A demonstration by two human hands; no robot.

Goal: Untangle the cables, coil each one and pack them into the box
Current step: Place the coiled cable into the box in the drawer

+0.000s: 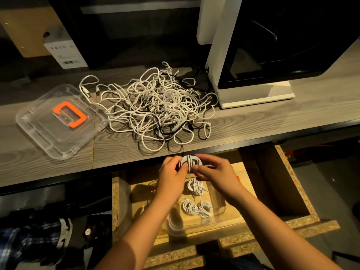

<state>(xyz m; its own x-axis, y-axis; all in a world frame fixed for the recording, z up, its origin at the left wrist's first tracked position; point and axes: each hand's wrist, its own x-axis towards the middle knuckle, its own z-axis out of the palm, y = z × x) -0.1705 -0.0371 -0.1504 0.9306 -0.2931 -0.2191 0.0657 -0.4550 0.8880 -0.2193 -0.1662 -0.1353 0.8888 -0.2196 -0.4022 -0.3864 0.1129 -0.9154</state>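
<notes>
Pinching round coil (pixel 190 161) (left hand (pixel 171 173), right hand (pixel 215 173))

A single wide-angle camera, worn on the head, looked forward and steeply down. Nearest it, at lower centre, were the left hand (pixel 171 173) and right hand (pixel 216 172) round a coiled cable (pixel 190 161); the desk (pixel 253 121) crossed mid-frame, farther off.

Two hands, the left hand (pixel 171 173) and the right hand (pixel 217 172), pinch one coiled cable (pixel 190 162) between their fingers. Beneath the fingers, one clear box (pixel 175 228) holds three coils: upper coil (pixel 194 187), lower-left coil (pixel 188 207), lower-right coil (pixel 205 208). Beyond the fingers lies one tangled heap (pixel 155 104), its strands too knotted to count. One lid (pixel 39 121) lies far left of them.
</notes>
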